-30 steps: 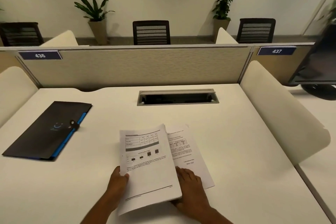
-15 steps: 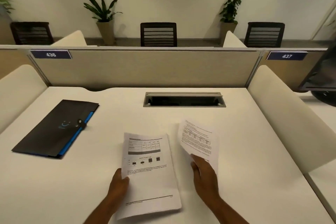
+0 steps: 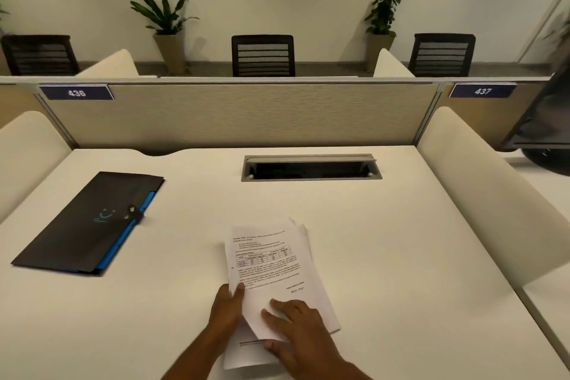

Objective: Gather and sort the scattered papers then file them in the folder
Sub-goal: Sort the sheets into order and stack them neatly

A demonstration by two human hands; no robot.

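A stack of printed white papers (image 3: 271,268) lies near the front middle of the white desk (image 3: 385,256), its top sheet showing text and a small table. My left hand (image 3: 226,310) grips the stack's left edge, thumb on top. My right hand (image 3: 300,336) rests flat on the lower part of the top sheet and holds it there. A black folder (image 3: 83,225) with a blue edge and a snap strap lies shut at the desk's left, apart from both hands.
An open grey cable tray (image 3: 311,167) is sunk into the desk's back middle. A beige partition (image 3: 240,114) closes the far side, and curved white dividers (image 3: 481,182) stand at both sides. A dark monitor (image 3: 543,123) sits on the neighbouring desk at right.
My right hand carried the separate sheet from the right and laid it on top of the stack held by my left hand. The sheets now form one pile.
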